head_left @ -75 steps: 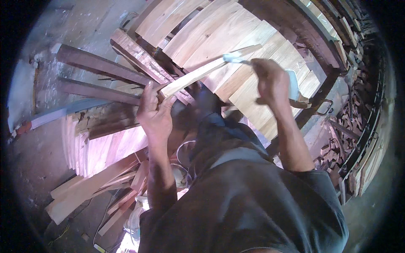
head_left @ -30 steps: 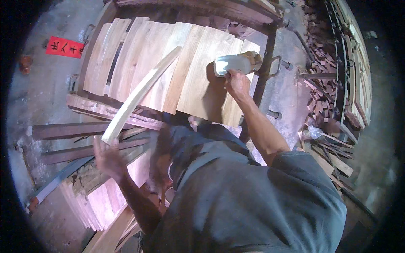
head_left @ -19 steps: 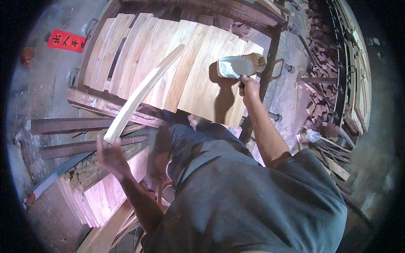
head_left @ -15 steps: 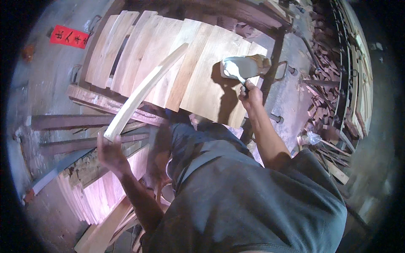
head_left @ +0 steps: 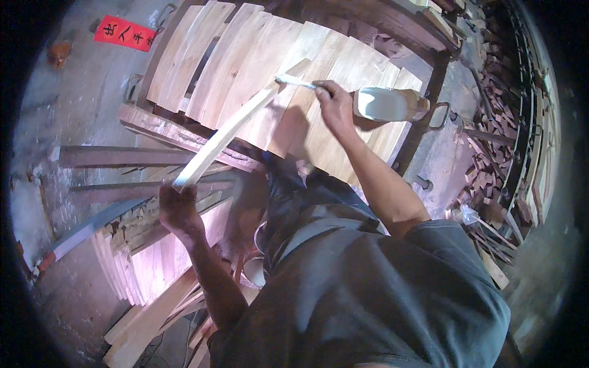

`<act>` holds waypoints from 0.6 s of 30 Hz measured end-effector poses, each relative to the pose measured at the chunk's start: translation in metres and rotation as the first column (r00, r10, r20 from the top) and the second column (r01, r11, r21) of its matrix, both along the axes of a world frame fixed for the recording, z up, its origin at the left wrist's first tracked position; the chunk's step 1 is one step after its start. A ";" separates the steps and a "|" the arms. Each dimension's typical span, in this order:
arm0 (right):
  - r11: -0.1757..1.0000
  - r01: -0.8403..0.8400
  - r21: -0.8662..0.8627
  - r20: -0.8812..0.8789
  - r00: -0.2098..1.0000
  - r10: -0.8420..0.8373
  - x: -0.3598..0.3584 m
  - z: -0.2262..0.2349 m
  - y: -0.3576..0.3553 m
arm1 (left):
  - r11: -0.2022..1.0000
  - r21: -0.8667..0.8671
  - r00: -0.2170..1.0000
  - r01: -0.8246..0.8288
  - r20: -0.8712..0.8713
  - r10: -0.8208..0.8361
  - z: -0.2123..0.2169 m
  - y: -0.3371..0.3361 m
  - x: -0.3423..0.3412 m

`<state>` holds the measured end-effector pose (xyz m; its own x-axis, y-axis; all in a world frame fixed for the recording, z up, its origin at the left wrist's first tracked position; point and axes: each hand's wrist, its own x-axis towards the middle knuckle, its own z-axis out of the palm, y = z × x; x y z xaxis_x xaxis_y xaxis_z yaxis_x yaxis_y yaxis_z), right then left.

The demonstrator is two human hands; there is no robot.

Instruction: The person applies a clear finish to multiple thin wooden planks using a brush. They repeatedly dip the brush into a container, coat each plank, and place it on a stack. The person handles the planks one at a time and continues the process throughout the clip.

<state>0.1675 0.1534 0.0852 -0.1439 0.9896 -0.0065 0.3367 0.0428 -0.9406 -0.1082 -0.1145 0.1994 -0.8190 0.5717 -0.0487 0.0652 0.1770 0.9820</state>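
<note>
A pale wooden strip (head_left: 230,130) is what I'm following: it slants up over the row of boards (head_left: 245,67), its near end past their left front edge. At that end I see the left hand (head_left: 182,211), its grip closed on the wood. The right hand (head_left: 337,109), over the middle of the boards, has its grip pinched on a brush (head_left: 296,81). Half a second ago that brush was over the open container (head_left: 381,105) at the boards' right end; now its white head is at the strip's far part, seemingly touching. I take that as loading done and spreading begun, though I can't make out any fresh coat. Left of the boards I have dark beams (head_left: 126,156); beyond their far left corner, a red paper (head_left: 124,33); well to their right, heaped offcuts (head_left: 485,153).
</note>
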 end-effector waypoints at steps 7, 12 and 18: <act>0.935 -0.288 0.208 0.106 0.957 0.271 -0.017 0.071 -0.045 | 0.903 -0.425 0.861 -0.056 -0.478 -0.171 0.023 0.017 0.016; 0.984 -0.072 0.164 0.331 0.944 0.014 0.008 0.000 0.028 | 0.879 -0.476 0.824 -0.027 -0.509 -0.250 0.035 0.022 0.013; 0.975 -0.004 0.222 0.511 0.852 -0.113 0.044 -0.025 0.074 | 0.685 -0.708 0.673 -0.172 -0.592 -0.443 0.027 0.015 -0.003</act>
